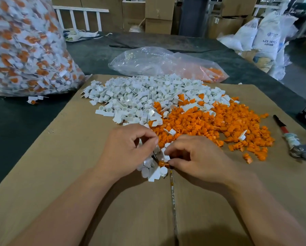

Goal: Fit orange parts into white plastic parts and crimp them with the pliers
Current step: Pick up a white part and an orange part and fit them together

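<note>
Left hand (pixel 129 150): fingers curled round a cluster of white parts (pixel 154 173), low on the cardboard (pixel 68 166).
Right hand (pixel 198 157): thumb and forefinger pinch an orange part (pixel 161 164) against that cluster.
Heaps: white heap (pixel 134 96) just beyond the hands, orange heap (pixel 210 121) touching its right side.
Pliers (pixel 297 142): lying untouched at the cardboard's right edge.

pliers (pixel 293 142) head cut off (rt edge), full bag (pixel 24 47) cropped top-left

Even bright light — soft blur, edges warped.
</note>
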`<state>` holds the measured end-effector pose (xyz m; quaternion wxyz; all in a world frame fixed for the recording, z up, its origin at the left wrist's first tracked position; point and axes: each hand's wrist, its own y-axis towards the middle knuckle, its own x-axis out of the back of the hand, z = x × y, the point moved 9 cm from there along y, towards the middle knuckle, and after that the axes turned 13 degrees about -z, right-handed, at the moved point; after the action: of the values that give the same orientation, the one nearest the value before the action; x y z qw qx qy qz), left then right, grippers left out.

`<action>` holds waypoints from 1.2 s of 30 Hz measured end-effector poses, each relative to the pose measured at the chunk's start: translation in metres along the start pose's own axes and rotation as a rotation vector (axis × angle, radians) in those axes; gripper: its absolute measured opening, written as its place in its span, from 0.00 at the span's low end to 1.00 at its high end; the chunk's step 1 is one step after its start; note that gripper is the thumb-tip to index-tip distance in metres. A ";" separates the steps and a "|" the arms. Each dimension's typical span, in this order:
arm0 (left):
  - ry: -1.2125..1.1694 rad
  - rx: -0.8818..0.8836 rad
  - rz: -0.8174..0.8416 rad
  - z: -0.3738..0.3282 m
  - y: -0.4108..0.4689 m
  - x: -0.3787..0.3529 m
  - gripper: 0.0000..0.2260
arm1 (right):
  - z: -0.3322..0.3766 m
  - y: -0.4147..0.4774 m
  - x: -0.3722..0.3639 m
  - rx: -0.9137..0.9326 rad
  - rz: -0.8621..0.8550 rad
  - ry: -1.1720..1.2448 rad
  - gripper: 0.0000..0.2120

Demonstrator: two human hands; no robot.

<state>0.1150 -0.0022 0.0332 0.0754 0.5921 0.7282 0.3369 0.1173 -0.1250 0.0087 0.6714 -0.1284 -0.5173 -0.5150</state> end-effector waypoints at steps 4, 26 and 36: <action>-0.054 -0.050 0.073 -0.005 0.004 -0.003 0.07 | -0.006 0.001 0.013 -0.056 -0.134 0.097 0.07; -0.209 0.218 -0.057 0.015 0.012 0.010 0.06 | 0.006 -0.003 0.025 -0.021 -0.301 0.246 0.05; 0.017 0.165 -0.048 0.023 0.011 0.010 0.09 | 0.012 -0.006 -0.007 -0.028 0.026 0.080 0.10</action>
<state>0.1330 0.0170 0.0247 0.0284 0.5758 0.7680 0.2789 0.1060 -0.1148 0.0062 0.6963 -0.1236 -0.4809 -0.5183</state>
